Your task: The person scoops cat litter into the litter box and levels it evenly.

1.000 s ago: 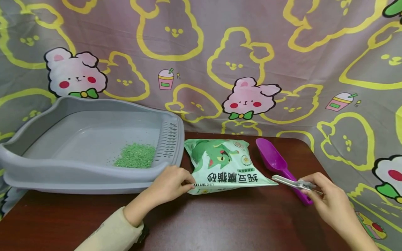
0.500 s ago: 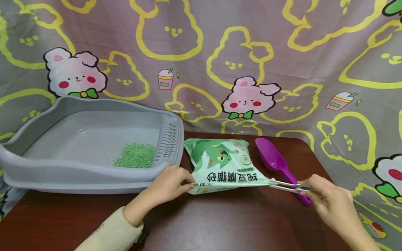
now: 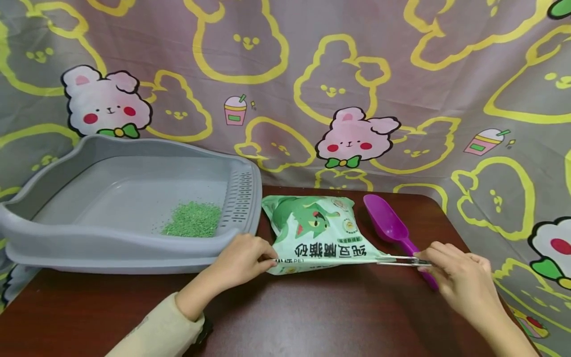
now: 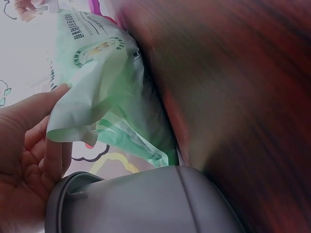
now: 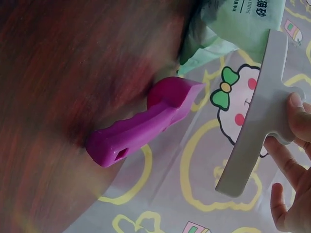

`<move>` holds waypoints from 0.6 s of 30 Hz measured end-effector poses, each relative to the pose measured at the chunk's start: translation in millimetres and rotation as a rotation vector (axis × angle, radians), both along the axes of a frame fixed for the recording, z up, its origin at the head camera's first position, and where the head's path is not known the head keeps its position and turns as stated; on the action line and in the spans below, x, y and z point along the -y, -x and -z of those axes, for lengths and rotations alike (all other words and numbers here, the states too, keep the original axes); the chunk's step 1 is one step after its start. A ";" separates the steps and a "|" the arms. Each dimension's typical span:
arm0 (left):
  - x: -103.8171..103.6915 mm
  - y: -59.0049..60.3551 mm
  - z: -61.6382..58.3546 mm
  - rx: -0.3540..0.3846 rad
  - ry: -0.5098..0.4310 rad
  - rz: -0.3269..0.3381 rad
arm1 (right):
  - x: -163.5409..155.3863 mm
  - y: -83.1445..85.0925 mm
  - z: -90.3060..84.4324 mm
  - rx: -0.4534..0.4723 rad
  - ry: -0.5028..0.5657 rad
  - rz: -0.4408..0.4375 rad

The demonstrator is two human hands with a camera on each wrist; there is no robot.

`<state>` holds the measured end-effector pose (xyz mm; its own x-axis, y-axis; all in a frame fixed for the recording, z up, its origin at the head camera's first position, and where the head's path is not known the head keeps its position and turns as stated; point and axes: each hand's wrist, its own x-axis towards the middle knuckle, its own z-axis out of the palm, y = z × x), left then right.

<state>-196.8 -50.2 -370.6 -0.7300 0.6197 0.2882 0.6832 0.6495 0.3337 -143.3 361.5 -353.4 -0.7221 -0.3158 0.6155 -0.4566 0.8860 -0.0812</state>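
Note:
A pale green bag of cat litter (image 3: 312,225) lies on the table with its printed cat face up. My left hand (image 3: 243,260) pinches the near left corner of its top edge between thumb and fingers; the left wrist view shows the thumb (image 4: 41,104) on the plastic. In my right hand (image 3: 464,282) is a long grey bag clip (image 5: 255,128), gripped at its tabs. One end of the clip reaches the bag's right corner, and its two bars appear to lie along the bag's edge there. How far the bag sits between the bars is hard to tell.
To the left stands a grey litter box (image 3: 134,245) with a small heap of green litter pellets (image 3: 194,219) inside. A purple scoop (image 3: 385,220) lies right of the bag, its handle partly behind the clip and right hand. Patterned cloth (image 3: 276,59) hangs behind the table.
My right hand has moved left with the bag clip, whose end now overlaps the bag's right corner instead of standing just beside it. The left hand keeps its pinch on the bag.

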 end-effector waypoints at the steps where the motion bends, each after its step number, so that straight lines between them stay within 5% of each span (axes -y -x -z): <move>1: 0.0 0.0 -0.2 0.001 0.001 0.000 | 0.4 0.9 0.1 0.004 0.001 -0.008; 18: -0.2 0.1 0.2 0.013 -0.002 -0.002 | 7.1 16.1 4.9 0.032 0.028 -0.119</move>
<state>-196.9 -50.0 -370.8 -0.7351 0.6176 0.2797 0.6773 0.6503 0.3440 -159.4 354.4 -358.3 -0.7000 -0.3832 0.6027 -0.5550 0.8230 -0.1213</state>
